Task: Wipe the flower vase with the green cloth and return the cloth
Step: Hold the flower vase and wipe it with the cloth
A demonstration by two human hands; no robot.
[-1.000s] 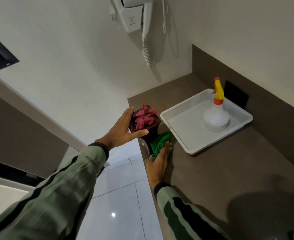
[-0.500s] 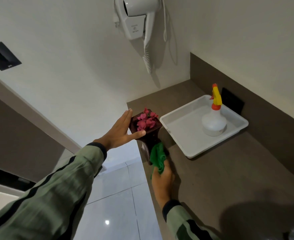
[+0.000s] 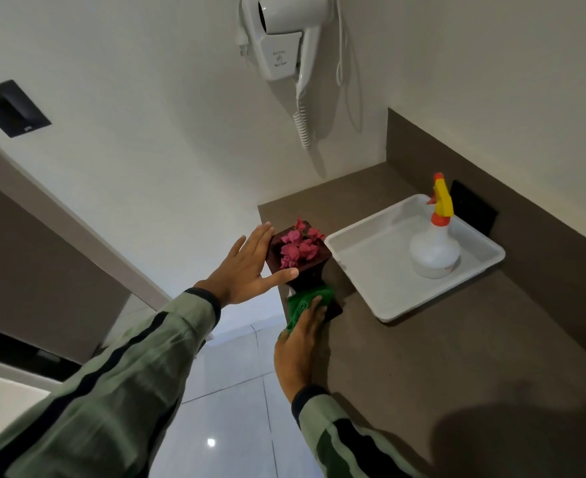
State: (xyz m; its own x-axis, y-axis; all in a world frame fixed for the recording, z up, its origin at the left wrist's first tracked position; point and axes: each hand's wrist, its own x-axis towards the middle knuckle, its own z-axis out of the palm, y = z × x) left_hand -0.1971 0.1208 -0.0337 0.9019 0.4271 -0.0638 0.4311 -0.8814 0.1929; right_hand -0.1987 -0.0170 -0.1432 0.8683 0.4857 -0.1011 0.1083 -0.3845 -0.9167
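Observation:
A dark brown flower vase [image 3: 310, 276] with pink flowers [image 3: 298, 248] stands at the left front corner of the brown counter [image 3: 457, 357]. My left hand [image 3: 246, 267] rests against the vase's top rim, fingers straight and thumb along its near edge. The green cloth [image 3: 300, 305] is pressed against the vase's lower body by my right hand [image 3: 300, 346]. Part of the vase's base is hidden behind the cloth and fingers.
A white tray [image 3: 371, 288] lies on the counter right of the vase, with a white spray bottle [image 3: 435, 250] with yellow and orange nozzle in it. A wall-mounted hair dryer [image 3: 284, 36] hangs above. The counter's left edge drops to the tiled floor [image 3: 226, 408].
My right hand with the cloth slid down the vase's side, then back up a little. The left hand stayed on the vase's rim. The view tilted upward.

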